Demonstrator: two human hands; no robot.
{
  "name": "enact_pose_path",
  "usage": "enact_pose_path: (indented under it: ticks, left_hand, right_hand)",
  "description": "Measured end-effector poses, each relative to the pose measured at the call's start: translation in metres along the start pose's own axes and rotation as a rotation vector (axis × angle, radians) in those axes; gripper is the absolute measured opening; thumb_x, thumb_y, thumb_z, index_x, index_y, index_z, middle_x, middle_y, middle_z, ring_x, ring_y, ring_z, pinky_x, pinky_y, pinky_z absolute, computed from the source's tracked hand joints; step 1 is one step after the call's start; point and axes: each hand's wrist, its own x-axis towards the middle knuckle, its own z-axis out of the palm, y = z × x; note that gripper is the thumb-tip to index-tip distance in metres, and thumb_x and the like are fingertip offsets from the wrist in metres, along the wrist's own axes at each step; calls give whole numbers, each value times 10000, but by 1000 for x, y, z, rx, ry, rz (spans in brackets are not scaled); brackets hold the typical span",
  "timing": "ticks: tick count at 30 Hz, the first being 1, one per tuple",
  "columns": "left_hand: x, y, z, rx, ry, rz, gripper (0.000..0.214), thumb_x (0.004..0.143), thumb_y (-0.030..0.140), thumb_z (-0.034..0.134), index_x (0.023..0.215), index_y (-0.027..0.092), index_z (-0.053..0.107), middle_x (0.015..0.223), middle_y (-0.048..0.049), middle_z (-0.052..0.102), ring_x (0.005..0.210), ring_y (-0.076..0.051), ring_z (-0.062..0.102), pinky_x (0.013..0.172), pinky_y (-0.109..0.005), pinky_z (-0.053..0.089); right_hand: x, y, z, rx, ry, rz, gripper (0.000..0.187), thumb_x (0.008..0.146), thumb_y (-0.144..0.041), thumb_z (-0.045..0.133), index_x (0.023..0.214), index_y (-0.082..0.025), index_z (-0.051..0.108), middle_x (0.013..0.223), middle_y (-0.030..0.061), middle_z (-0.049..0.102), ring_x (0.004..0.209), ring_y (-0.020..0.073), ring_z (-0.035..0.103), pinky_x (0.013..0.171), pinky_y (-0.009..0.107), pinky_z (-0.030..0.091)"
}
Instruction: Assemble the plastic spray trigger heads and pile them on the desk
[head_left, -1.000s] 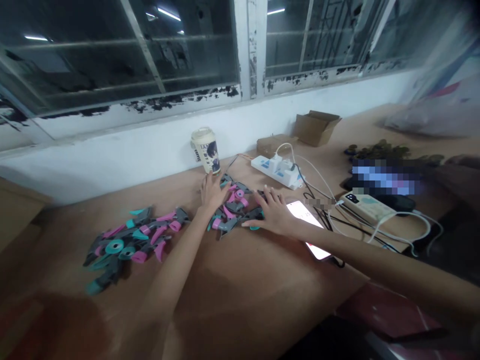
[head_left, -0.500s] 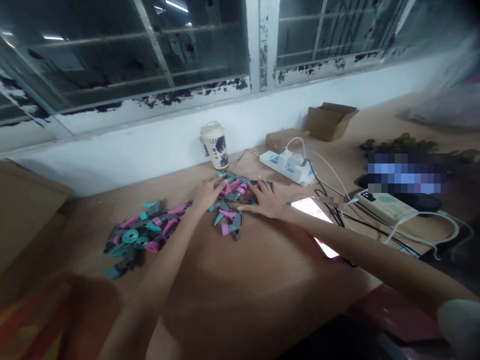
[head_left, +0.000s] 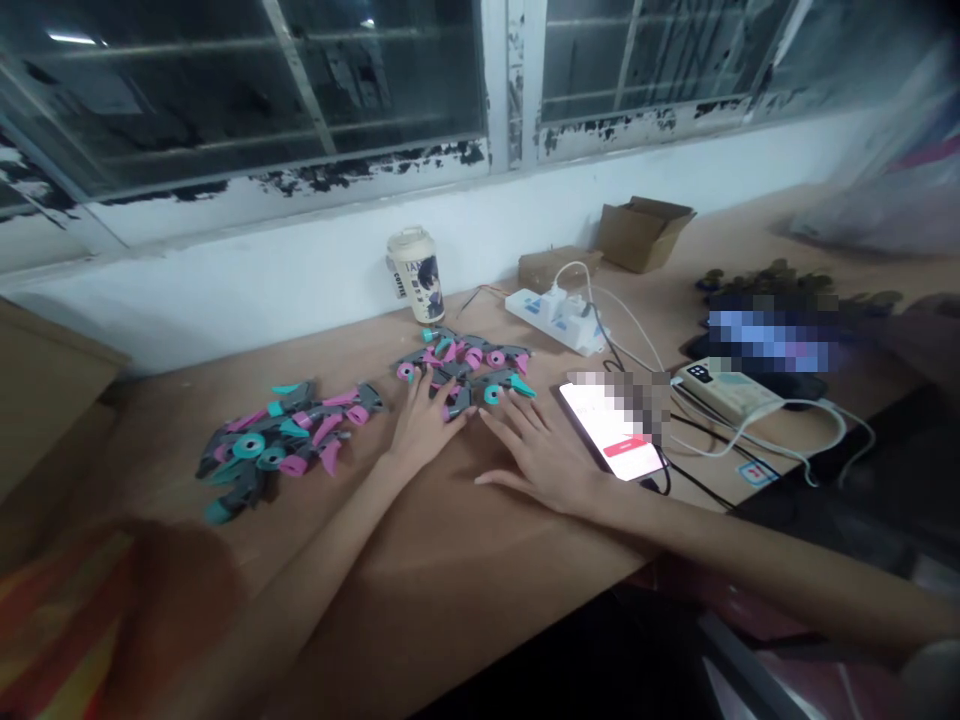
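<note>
A lidded coffee cup (head_left: 417,275) stands upright near the white wall (head_left: 315,270), below barred windows (head_left: 390,80). To its right, a white power strip (head_left: 540,314) holds plugs, with two cardboard boxes behind, the farther one (head_left: 637,235) open-topped. Nearer lies a lit smartphone (head_left: 600,425); beyond some cables, a cream-cased phone (head_left: 727,388) rests camera side up.

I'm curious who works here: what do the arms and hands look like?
The person's left hand and right hand are bare, with no gloves, rings or watch visible. Both forearms are uncovered; a pale, blurred patch, perhaps a sleeve, borders the right one.
</note>
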Motion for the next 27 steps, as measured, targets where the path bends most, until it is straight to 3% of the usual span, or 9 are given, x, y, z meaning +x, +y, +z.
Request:
enact_pose_path:
  ticks: [4, 7, 13, 19, 24, 27]
  left_hand:
    - [21, 2, 9, -39, 85, -39, 525, 864, 495, 446, 1266, 170, 532, 1429, -134, 369, 1376, -308, 216, 1107, -457, 248]
    - [19, 7, 10, -56, 151, -52, 455, 885, 446, 425, 1220, 178, 576, 1445, -114, 347, 1378, -304, 210, 1118, -455, 228]
    - [-19, 16, -2, -11, 170, -106, 392, 900, 405, 402, 1196, 230, 592, 1442, -107, 352, 1341, -312, 277, 1087, -523, 242]
    - [-63, 30, -19, 6, 135, -101, 392, 900, 401, 397, 1207, 241, 582, 1390, -125, 418, 1306, -299, 338, 1083, -525, 243]
    - [-101, 39, -32, -50, 79, -69, 413, 892, 394, 415, 1280, 290, 511, 1317, -98, 496, 1234, -275, 424, 1064, -496, 293]
    - [-117, 38, -38, -135, 48, -37, 409, 889, 327, 423, 1290, 286, 494, 1241, -84, 551, 1141, -246, 496, 1005, -445, 375]
  right_hand:
    - [-8, 1, 4, 3, 13, 92, 826, 807, -702, 306, 1418, -146, 298, 1509, 143, 197, 1408, 304, 78, 1117, 512, 193]
    - [-1, 5, 9, -8, -3, 153, 834, 812, -710, 257, 1419, -140, 297, 1502, 155, 216, 1403, 307, 111, 1113, 501, 200]
    - [27, 14, 17, -49, 0, 179, 816, 840, -692, 178, 1386, -114, 360, 1438, 172, 356, 1366, 314, 243, 1107, 499, 173]
    - [47, 14, 16, -39, -9, 176, 764, 871, -652, 158, 1368, -114, 374, 1379, 169, 440, 1305, 301, 355, 1056, 455, 271]
    - [53, 7, 2, -83, -29, 220, 646, 877, -599, 321, 1246, -104, 512, 1186, 201, 584, 1117, 325, 524, 909, 436, 399]
    - [50, -1, -7, -44, -21, 173, 487, 893, -527, 381, 1110, -160, 615, 1094, 151, 641, 1031, 286, 577, 872, 398, 417]
